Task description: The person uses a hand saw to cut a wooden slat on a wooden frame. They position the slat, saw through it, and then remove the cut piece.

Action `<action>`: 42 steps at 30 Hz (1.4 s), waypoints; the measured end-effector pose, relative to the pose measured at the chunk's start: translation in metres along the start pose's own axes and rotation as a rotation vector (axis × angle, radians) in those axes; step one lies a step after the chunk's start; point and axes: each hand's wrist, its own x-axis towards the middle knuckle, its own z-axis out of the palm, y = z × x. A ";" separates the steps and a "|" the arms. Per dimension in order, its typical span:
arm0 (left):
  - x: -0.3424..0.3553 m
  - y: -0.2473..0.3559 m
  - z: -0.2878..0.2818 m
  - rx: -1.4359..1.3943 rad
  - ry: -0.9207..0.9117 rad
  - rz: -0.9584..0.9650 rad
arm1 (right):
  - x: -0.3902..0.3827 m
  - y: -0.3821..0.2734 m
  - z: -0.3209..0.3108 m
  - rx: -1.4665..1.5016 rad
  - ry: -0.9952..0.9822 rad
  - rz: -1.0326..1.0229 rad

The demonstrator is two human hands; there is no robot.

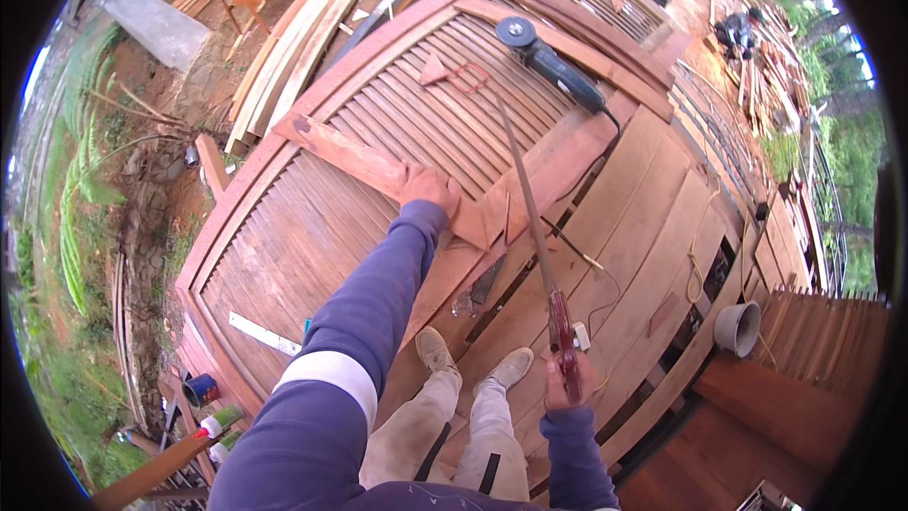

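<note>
The person wears a dark blue long-sleeved top with a broad white band around the upper left sleeve (326, 374). The cuffs are ribbed and close-fitting at both wrists. Pale beige trousers (454, 435) carry dark marks near the thighs, and the worn beige shoes (435, 352) look dusty.

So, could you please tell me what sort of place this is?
Probably an open-air carpentry yard: a louvred wooden door panel lies flat, an angle grinder rests on it, planks are stacked on bare earth, grass alongside.
</note>
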 end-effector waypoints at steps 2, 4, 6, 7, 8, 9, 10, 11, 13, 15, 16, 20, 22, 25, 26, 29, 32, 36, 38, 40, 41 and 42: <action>-0.023 0.001 -0.035 -0.121 0.100 0.125 | 0.000 -0.005 0.000 -0.155 0.025 -0.055; -0.060 -0.023 -0.082 -0.173 0.121 0.206 | 0.004 -0.012 0.019 -0.235 -0.049 -0.278; -0.103 -0.054 -0.137 -0.247 0.086 0.246 | 0.008 -0.016 0.045 -0.338 -0.088 -0.499; -0.113 -0.055 -0.152 -0.318 0.070 0.308 | 0.009 -0.015 0.055 -0.385 -0.129 -0.475; -0.119 -0.058 -0.160 -0.370 0.102 0.336 | 0.015 -0.014 0.064 -0.420 -0.188 -0.510; -0.125 -0.063 -0.166 -0.423 0.115 0.339 | 0.023 -0.011 0.068 -0.464 -0.246 -0.539; -0.135 -0.082 -0.189 -0.428 0.168 0.319 | 0.029 -0.006 0.091 -0.502 -0.329 -0.579; -0.140 -0.091 -0.205 -0.471 0.228 0.284 | 0.028 0.006 0.110 -0.549 -0.418 -0.587; -0.145 -0.103 -0.236 -0.593 0.314 0.212 | 0.022 0.005 0.132 -0.683 -0.520 -0.599; -0.138 -0.106 -0.262 -0.758 0.392 0.158 | 0.013 0.009 0.145 -0.835 -0.649 -0.471; -0.139 -0.103 -0.276 -0.769 0.469 0.158 | 0.003 0.007 0.143 -0.836 -0.655 -0.494; -0.150 -0.068 -0.331 -0.795 0.627 0.176 | -0.013 -0.033 0.114 -0.718 -0.746 -0.408; -0.169 -0.053 -0.334 -0.986 0.493 0.077 | -0.033 -0.054 0.095 -0.514 -0.776 -0.264; -0.180 0.002 -0.344 -1.303 0.264 -0.195 | -0.051 -0.100 0.055 -0.313 -0.765 -0.270; -0.183 0.037 -0.362 -1.295 0.190 -0.162 | -0.055 -0.119 0.042 -0.266 -0.749 -0.257; -0.192 0.134 -0.416 -0.884 -0.011 0.181 | -0.063 -0.158 -0.003 -0.126 -0.673 -0.220; -0.191 0.225 -0.408 -0.801 -0.005 0.539 | -0.069 -0.175 -0.041 0.020 -0.563 -0.150; -0.203 0.341 -0.373 -0.628 -0.125 0.675 | -0.073 -0.156 -0.102 0.203 -0.306 -0.123; -0.215 0.389 -0.360 -0.562 -0.231 0.687 | -0.073 -0.126 -0.134 0.219 -0.157 -0.227; -0.233 0.438 -0.335 -0.525 -0.309 0.726 | -0.076 -0.103 -0.176 0.202 -0.066 -0.259; -0.239 0.456 -0.323 -0.519 -0.337 0.740 | -0.077 -0.099 -0.195 0.191 -0.069 -0.234; -0.248 0.476 -0.312 -0.516 -0.370 0.760 | -0.081 -0.092 -0.214 0.178 -0.064 -0.206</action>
